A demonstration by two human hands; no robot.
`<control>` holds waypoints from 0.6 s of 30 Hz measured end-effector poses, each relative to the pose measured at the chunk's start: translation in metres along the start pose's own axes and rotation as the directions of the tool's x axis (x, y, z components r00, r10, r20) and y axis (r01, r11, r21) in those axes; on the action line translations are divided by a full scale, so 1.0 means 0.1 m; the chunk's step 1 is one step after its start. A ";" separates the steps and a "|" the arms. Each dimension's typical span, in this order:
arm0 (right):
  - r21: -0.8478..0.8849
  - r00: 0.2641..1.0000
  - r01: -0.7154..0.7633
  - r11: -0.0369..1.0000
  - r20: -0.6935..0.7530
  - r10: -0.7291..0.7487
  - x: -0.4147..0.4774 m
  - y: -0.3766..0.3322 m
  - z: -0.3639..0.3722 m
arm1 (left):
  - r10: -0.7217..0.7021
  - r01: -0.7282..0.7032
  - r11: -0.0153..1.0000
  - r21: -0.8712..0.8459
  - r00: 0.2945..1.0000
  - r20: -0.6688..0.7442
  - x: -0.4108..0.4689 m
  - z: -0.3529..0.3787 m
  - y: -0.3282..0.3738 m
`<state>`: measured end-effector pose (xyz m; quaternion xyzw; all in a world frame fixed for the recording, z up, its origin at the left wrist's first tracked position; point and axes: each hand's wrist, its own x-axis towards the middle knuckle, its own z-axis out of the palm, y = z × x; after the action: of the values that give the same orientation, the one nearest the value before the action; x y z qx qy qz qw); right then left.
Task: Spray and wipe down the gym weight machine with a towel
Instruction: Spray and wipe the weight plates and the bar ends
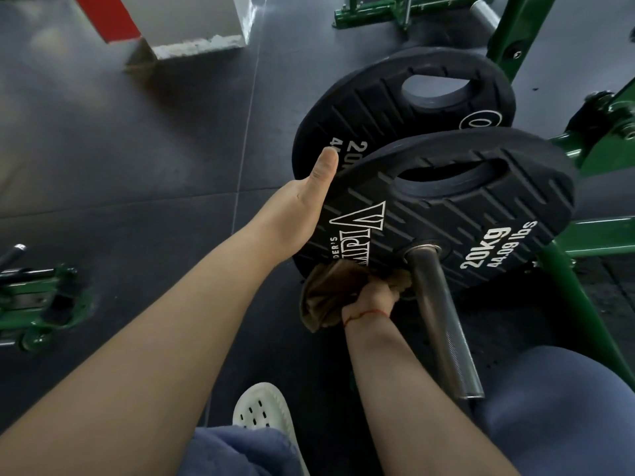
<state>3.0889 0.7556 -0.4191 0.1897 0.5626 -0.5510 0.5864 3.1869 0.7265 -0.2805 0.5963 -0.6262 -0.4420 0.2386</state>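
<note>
Fingers of the right hand (372, 298) were curled tight round a bunched brown towel (326, 297), pressed to the lower face of the front plate (446, 214) just beside the steel bar (443, 324). The left hand (302, 207) lay against that plate's rim with the thumb straight; its fingers were hidden behind the plate, so their grip could not be told. A rear plate (378, 108) stood close behind.

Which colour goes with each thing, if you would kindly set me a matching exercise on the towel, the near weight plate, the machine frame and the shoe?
Things:
1 towel
2 near weight plate
3 machine frame
4 shoe

Colours:
A green
B white
C brown
D black

Pairs: 1-C; 2-D; 3-A; 4-B.
</note>
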 end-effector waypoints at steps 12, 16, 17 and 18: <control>-0.023 0.939 0.213 0.977 0.279 -0.199 -0.81 -0.75 0.09 | 0.035 -0.098 0.959 -0.266 0.972 -0.231 -0.23 0.11 -0.02; -0.022 0.777 0.581 0.814 0.313 -0.546 -0.94 -1.06 0.08 | 0.090 -0.182 0.951 -0.250 0.936 -0.341 -0.28 0.22 0.00; -0.018 0.712 0.658 0.753 0.340 -0.614 -0.99 -1.15 0.08 | 0.096 -0.192 0.949 -0.251 0.931 -0.352 -0.29 0.24 0.01; -0.035 0.649 0.725 0.687 0.366 -0.667 -1.01 -1.22 0.09 | 0.106 -0.201 0.950 -0.240 0.927 -0.359 -0.30 0.27 0.02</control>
<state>3.0122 0.7529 -0.2806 -0.1881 0.5345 -0.7046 0.4271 3.1686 0.7624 -0.2852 0.5742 -0.5535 -0.3933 0.4573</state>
